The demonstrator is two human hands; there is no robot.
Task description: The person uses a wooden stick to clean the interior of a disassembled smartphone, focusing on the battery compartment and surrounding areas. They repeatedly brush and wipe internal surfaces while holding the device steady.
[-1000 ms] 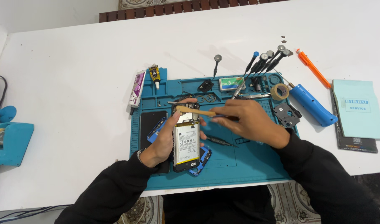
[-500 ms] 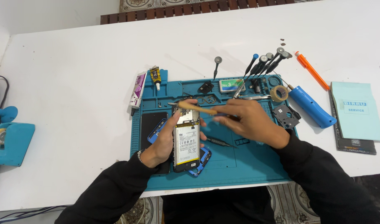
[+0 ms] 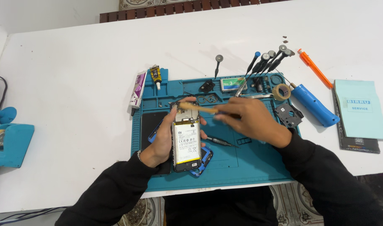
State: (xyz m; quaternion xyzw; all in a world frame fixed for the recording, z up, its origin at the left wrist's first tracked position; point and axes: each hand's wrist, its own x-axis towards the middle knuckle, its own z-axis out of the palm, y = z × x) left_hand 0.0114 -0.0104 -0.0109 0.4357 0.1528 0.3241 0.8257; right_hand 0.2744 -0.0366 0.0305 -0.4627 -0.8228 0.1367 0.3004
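Opened phone (image 3: 186, 141), back cover off and battery exposed, lying on the teal mat (image 3: 250, 163) on the table (image 3: 74, 83): left hand (image 3: 160, 142) is gripping its edge, right hand (image 3: 252, 121) is pinching a tan stick tool (image 3: 197, 107) at its upper end; reassembly outstanding.

Opened phone and brush on the blue mat

The opened phone (image 3: 186, 140), back off with its white battery showing, lies lengthwise near the mat's (image 3: 250, 167) left front part; a tan-handled brush (image 3: 198, 108) rests slantwise across its far end.

blue pen-like tool (image 3: 313, 105), tape roll (image 3: 281, 91), glue tubes (image 3: 138, 88)
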